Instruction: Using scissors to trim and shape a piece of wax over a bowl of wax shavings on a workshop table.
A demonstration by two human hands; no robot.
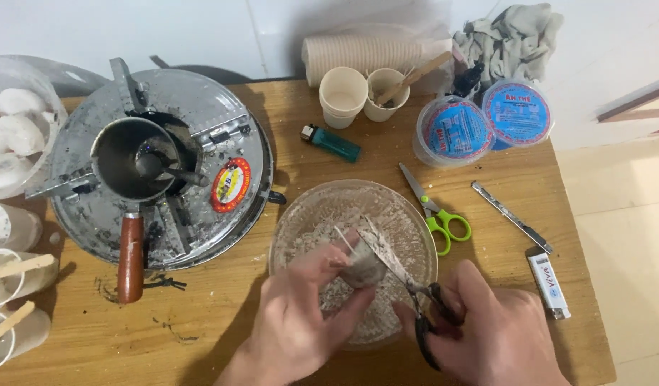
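Observation:
My left hand (301,314) grips a small grey-white lump (363,271) with thin white strands sticking up from it, held over a clear glass bowl (301,221) dusted with pale crumbs. My right hand (486,332) is closed around the dark handles of a pair of scissors (393,261). Their powder-coated blades point up and left and meet the lump at the strands.
A round metal stove (222,143) carries a small pot (133,161) with a brown handle. Green-handled scissors (435,211), a teal lighter (331,141), a white lighter (548,284), a craft knife (511,216), paper cups (342,93), two lidded tubs (454,130) and a rag (511,36) lie around the wooden table (222,322).

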